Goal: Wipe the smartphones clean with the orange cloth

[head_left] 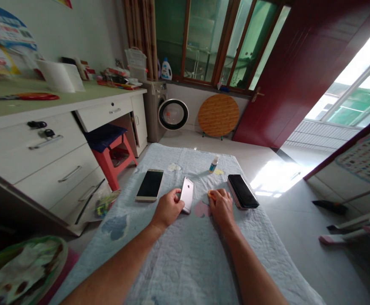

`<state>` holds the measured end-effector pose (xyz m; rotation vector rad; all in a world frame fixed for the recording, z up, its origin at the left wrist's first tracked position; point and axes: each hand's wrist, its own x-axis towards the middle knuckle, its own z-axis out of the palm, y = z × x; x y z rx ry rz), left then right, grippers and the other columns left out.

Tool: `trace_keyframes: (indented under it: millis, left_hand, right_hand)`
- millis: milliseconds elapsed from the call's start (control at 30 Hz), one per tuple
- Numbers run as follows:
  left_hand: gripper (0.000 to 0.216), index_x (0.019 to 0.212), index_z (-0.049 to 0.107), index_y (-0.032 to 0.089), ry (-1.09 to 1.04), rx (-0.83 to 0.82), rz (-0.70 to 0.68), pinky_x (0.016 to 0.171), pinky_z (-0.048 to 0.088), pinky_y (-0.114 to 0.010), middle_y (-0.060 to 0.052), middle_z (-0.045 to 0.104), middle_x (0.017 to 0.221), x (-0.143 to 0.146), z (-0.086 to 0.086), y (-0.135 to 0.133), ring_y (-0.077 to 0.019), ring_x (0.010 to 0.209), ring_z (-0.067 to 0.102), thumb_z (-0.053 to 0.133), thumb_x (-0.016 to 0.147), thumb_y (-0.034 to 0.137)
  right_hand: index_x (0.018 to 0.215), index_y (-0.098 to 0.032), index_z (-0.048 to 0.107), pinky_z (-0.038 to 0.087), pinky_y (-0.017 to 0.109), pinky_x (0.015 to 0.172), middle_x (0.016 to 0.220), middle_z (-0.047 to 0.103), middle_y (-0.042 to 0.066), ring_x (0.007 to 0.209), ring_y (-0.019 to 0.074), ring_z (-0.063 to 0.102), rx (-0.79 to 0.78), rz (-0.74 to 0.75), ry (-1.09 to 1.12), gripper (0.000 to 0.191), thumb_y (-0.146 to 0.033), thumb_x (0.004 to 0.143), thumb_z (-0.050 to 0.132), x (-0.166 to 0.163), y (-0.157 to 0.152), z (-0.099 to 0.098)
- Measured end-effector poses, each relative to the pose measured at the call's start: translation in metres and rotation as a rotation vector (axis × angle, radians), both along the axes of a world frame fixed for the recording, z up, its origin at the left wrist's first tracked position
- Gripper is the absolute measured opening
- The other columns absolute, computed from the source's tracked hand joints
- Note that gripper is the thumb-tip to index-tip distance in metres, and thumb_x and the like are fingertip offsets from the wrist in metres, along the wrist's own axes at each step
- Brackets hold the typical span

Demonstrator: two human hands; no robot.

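Note:
My left hand (169,206) grips a pinkish-silver smartphone (187,194) by its left edge, tilted up with its back and apple logo showing. Resting low on the cloth-covered table (185,262), my right hand (221,205) is closed over a small orange thing (211,194), mostly hidden under the fingers; its kind is unclear. To the left lies a gold-framed smartphone (150,185), dark screen up. Right of my right hand is a black-screened phone (243,191) with a pinkish edge beneath it. A small spray bottle (213,164) with a blue label stands behind the hands.
A white desk (57,140) with drawers runs along the left, a red stool (111,148) under it. Beyond the table are an open-doored washing machine (155,111), a round wooden tabletop (218,115) and a dark red door (286,72). A waste bin (64,254) stands lower left.

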<state>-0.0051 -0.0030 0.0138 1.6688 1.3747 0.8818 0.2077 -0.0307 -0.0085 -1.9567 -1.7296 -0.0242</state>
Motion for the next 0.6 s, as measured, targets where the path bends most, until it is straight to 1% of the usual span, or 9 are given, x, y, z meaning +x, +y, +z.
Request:
trace_keyframes:
  millis: [67,167,233,333,400,467,500,533,600]
  left_hand:
    - [0.032,0.101,0.064,0.015,0.106,0.113,0.028,0.056,0.04,-0.02,0.005,0.058,0.061,-0.001,0.004,-0.002,-0.0108,0.056,0.057,0.058,0.07,0.009]
    - [0.026,0.098,0.065,0.017,0.186,0.239,0.03,0.059,0.042,-0.021,0.002,0.063,0.066,0.003,0.006,-0.007,-0.0124,0.06,0.06,0.059,0.074,0.01]
    - [0.025,0.098,0.065,0.017,0.237,0.337,0.019,0.062,0.043,-0.022,0.001,0.065,0.071,0.007,0.003,-0.011,-0.0135,0.063,0.061,0.06,0.074,0.01]
    - [0.028,0.101,0.063,0.018,0.289,0.464,0.003,0.065,0.046,-0.024,-0.001,0.067,0.076,0.012,-0.003,-0.015,-0.015,0.066,0.063,0.062,0.074,0.011]
    - [0.029,0.104,0.062,0.018,0.299,0.515,0.0,0.066,0.047,-0.025,-0.001,0.067,0.077,0.014,-0.005,-0.016,-0.0154,0.067,0.064,0.063,0.075,0.012]
    - [0.03,0.105,0.061,0.018,0.301,0.55,-0.004,0.067,0.049,-0.025,-0.001,0.067,0.079,0.014,-0.005,-0.016,-0.0157,0.068,0.064,0.062,0.076,0.012]
    - [0.029,0.106,0.06,0.018,0.3,0.564,-0.01,0.067,0.049,-0.025,-0.001,0.067,0.079,0.014,-0.005,-0.016,-0.0158,0.069,0.064,0.061,0.077,0.012]
    - [0.028,0.106,0.06,0.018,0.297,0.575,-0.019,0.067,0.049,-0.025,-0.002,0.067,0.08,0.015,-0.004,-0.017,-0.0159,0.07,0.065,0.06,0.078,0.012]
    - [0.026,0.107,0.059,0.018,0.282,0.588,-0.041,0.067,0.05,-0.026,-0.002,0.067,0.083,0.015,-0.003,-0.018,-0.0158,0.07,0.065,0.059,0.081,0.014]
  right_hand:
    - [0.097,-0.025,0.072,0.028,0.031,0.075,0.1,0.061,0.005,0.091,0.0204,0.046,0.003,-0.028,-0.027,0.017,-0.025,0.088,0.056,-0.001,-0.001,0.001]
    - [0.096,-0.025,0.072,0.027,0.032,0.075,0.097,0.062,0.006,0.091,0.0209,0.046,0.003,-0.033,-0.036,0.018,-0.025,0.089,0.055,-0.001,-0.002,0.001]
    - [0.099,-0.024,0.07,0.028,0.032,0.076,0.095,0.062,0.006,0.091,0.0211,0.047,0.018,-0.037,-0.032,0.02,-0.024,0.089,0.053,0.002,-0.001,0.001]
    - [0.101,-0.022,0.067,0.03,0.034,0.079,0.096,0.062,0.006,0.092,0.0223,0.047,0.061,-0.072,-0.048,0.022,-0.018,0.086,0.052,0.006,-0.001,0.003]
    - [0.1,-0.021,0.066,0.031,0.038,0.085,0.105,0.06,0.009,0.099,0.025,0.046,0.122,-0.118,-0.088,0.022,-0.016,0.084,0.053,0.005,-0.002,0.006]
    - [0.1,-0.02,0.066,0.029,0.045,0.093,0.12,0.055,0.011,0.111,0.0293,0.042,0.219,-0.153,-0.13,0.021,-0.017,0.083,0.054,0.001,-0.004,0.011]
    - [0.101,-0.02,0.065,0.028,0.047,0.096,0.125,0.052,0.012,0.116,0.0306,0.04,0.265,-0.139,-0.135,0.021,-0.018,0.083,0.054,-0.003,-0.006,0.014]
    - [0.102,-0.02,0.064,0.028,0.048,0.098,0.126,0.051,0.012,0.118,0.0305,0.04,0.297,-0.091,-0.121,0.021,-0.019,0.084,0.053,-0.008,-0.007,0.016]
    - [0.105,-0.021,0.063,0.033,0.044,0.098,0.118,0.056,0.01,0.112,0.0265,0.046,0.296,0.082,-0.019,0.021,-0.023,0.088,0.05,-0.018,-0.01,0.019]
